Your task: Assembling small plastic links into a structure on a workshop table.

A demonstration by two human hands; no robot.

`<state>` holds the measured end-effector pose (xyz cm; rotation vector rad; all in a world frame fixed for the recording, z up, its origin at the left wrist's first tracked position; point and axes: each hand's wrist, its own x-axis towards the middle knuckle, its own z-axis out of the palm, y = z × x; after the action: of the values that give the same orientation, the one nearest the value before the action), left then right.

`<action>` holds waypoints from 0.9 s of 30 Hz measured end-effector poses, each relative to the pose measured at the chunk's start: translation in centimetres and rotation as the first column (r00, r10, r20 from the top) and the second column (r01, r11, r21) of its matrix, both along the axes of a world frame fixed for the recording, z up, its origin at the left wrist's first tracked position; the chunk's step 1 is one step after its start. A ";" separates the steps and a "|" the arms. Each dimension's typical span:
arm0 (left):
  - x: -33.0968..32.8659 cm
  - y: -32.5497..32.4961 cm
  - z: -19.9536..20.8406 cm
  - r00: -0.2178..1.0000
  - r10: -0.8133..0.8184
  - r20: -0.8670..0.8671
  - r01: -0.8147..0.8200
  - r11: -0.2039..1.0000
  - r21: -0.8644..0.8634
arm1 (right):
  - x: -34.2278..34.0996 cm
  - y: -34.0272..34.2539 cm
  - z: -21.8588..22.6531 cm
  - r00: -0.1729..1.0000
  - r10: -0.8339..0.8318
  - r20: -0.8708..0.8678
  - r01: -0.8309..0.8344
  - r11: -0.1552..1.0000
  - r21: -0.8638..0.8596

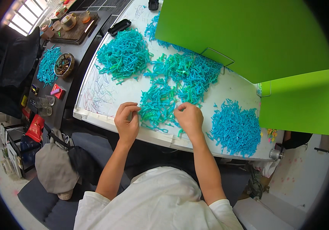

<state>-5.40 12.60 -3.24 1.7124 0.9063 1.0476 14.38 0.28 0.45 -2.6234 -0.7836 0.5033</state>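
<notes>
White T-shirt (160, 203) seen at lower edge. Left hand (127, 120) curled, fingertips pinched on strips at left edge of the nearest pile of blue-green strips (157, 105); right hand (189, 117) curled, pinching strips at the same pile's right edge. Pile lies on the white desk (107, 96), close to its front rim, between both hands. All-blue pile (236, 128) set to the right, apart. Larger mixed pile (189, 73) lies behind, teal pile (124, 55) at far left. Green board (245, 34) stands at the far right side. Dark side table (78, 57) at left carries a small blue pile (48, 65), a round bowl (64, 65).
</notes>
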 end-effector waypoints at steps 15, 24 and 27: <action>-0.1 0.2 0.2 1.000 -0.005 -0.018 0.005 1.000 0.024 | 1.7 -4.4 0.5 0.641 0.052 -0.766 0.402 0.828 0.392; 0.0 0.1 0.1 1.000 -0.010 0.002 0.010 1.000 -0.001 | -2.2 -3.2 -1.6 0.999 0.022 -0.048 -0.006 0.946 0.325; -0.1 0.1 0.1 1.000 -0.004 0.004 0.004 1.000 -0.014 | -1.3 -4.7 -1.1 0.894 -0.064 -0.444 0.268 0.870 0.414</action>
<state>-5.52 12.69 -3.12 1.6993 0.9048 1.0397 13.04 -4.38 -0.68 -2.0109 -0.4523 0.6967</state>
